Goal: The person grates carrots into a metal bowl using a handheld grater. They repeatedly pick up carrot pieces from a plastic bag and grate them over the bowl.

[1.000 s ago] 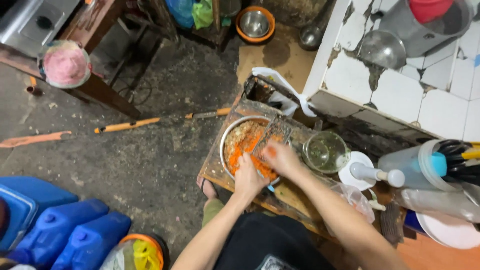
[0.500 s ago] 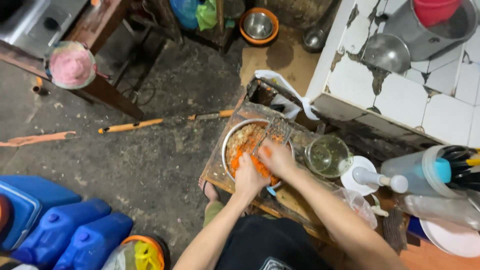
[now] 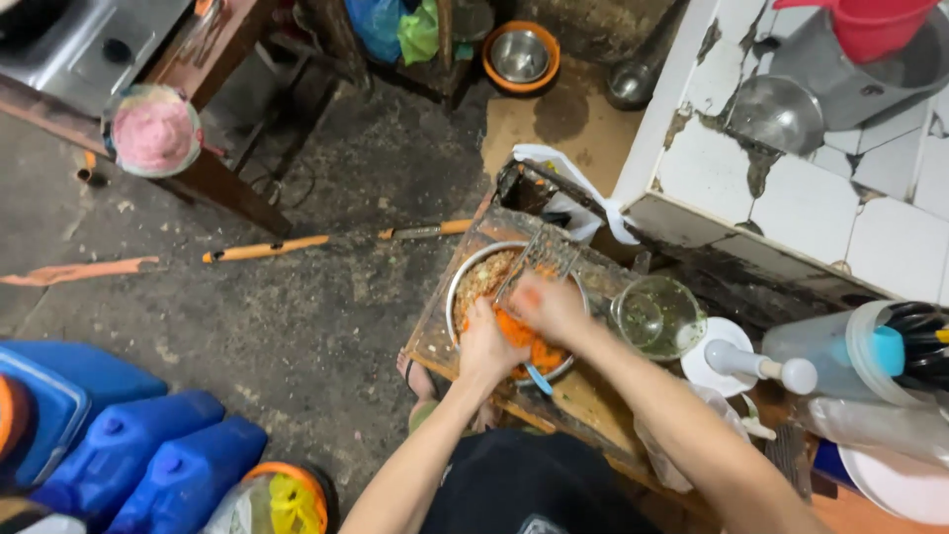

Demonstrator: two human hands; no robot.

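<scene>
**Grating carrot over a metal bowl: hand placement and control**

Seen from above, a person is working at a low wooden board [image 3: 583, 396] set on the concrete floor beside a tiled counter [image 3: 791, 198]. The right hand [image 3: 549, 307] is closing around what appears to be a piece of carrot, mostly hidden under the fingers, and is pressing it against a flat metal grater [image 3: 539, 259] that is leaning across the rim of a steel bowl [image 3: 465, 287]. The left hand [image 3: 486, 346] is clenching at the bowl's near edge, over the heap of orange shreds [image 3: 529, 346]; whether it is gripping the grater's lower end or the rim cannot be told. A clear glass bowl [image 3: 657, 316] is sitting just beside the steel one, and a white pestle [image 3: 761, 366] is lying near it on a small plate.

To do this step well, in this observer's judgement, the grater should be staying braced at a steady tilt so shreds are falling inside the bowl, strokes should be running along the blade face with even pressure, and the fingertips should be riding high on the shrinking piece, clear of the teeth.
</scene>
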